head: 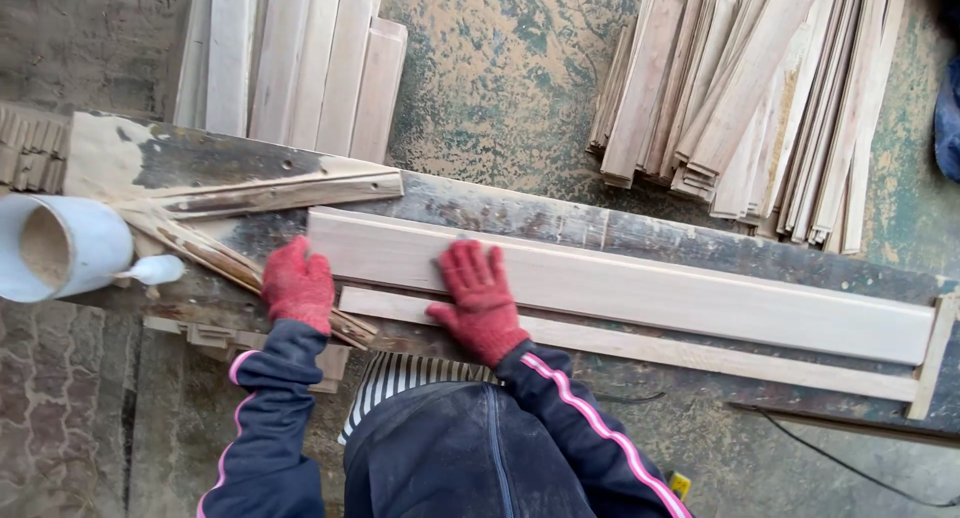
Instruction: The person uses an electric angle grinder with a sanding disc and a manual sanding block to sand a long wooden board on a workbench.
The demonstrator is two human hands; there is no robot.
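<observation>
Flat-pressed hands (480,296) amid stacked slats (760,98)

Both arms are reaching forward in dark sleeves with pink piping, each hand wearing a red knit glove. The left hand (297,284) is lying curled, knuckles up, fingers tucked under — its grip cannot be made out. The right hand (478,300) is pressing down flat, fingers spread and pointing away from the body.

plank (640,288): pale smooth wood | bench (200,158): rough (paint flaking)
</observation>
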